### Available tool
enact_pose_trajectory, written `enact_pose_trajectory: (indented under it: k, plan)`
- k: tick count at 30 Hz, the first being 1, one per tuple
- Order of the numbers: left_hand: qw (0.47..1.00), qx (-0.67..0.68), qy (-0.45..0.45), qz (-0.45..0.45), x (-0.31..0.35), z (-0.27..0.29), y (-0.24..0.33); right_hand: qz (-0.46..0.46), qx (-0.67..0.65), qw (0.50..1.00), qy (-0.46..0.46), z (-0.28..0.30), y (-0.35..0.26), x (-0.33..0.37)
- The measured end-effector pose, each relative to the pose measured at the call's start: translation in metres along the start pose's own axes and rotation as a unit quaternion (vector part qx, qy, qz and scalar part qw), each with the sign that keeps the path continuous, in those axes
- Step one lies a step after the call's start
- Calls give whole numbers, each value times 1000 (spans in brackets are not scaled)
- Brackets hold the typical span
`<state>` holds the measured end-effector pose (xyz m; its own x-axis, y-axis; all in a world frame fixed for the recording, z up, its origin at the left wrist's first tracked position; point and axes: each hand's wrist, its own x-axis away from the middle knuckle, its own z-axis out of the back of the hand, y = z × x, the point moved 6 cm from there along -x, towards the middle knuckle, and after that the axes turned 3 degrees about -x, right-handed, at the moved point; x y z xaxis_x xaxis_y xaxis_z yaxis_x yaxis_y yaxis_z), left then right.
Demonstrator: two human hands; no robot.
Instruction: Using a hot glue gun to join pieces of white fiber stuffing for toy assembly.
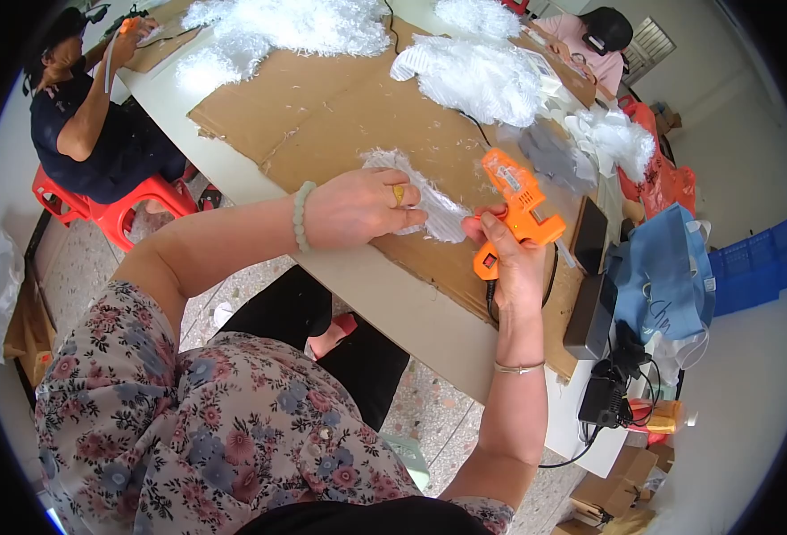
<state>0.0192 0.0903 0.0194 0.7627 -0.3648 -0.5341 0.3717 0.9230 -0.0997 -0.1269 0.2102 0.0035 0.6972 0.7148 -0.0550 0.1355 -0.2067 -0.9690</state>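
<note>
While the left hand (pixel 358 207) presses white fluff (pixel 429 203), the right hand (pixel 511 260) grips an orange glue gun (pixel 518 207).

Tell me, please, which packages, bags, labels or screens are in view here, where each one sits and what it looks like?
Blue bag: right of the table, soft, boxy, light blue.
Red-orange plastic bag: behind it, crumpled.
Blue crate: far right, ribbed plastic.
Cardboard boxes: lower right floor, brown.
Black flat device: table's right edge, dark; whether it is a screen is unclear.

Clearance around the work area

Bare cardboard sheet (pixel 322 107) ahead-left offers free passage; white feather piles (pixel 478 76) block the far side, black boxes (pixel 589 267) and a black cord (pixel 473 125) obstruct the right.
</note>
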Motion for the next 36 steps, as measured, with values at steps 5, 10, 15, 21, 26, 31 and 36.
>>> enact_pose_trajectory:
  k: [5,10,15,21,26,31,36]
  plan:
    - [1000,-1,-6,26,2,-6,-2,-24,-7,1000,-2,-1,14,-3]
    - [997,-20,-26,64,3,-5,-3,-31,-6,999,-11,-2,15,-2]
    - [997,-41,-21,69,5,-5,-2,-27,6,999,-18,-3,15,-2]
    - [996,-83,22,27,7,-2,2,-26,27,999,-17,-4,15,-3]
    - [997,-49,-3,54,10,-6,-3,-28,35,999,-10,-4,17,-2]
    - [997,-10,10,69,13,-3,-8,-40,26,999,8,-4,13,-1]
    - [998,17,-12,61,16,-11,-15,-19,71,997,-2,-2,-13,3]
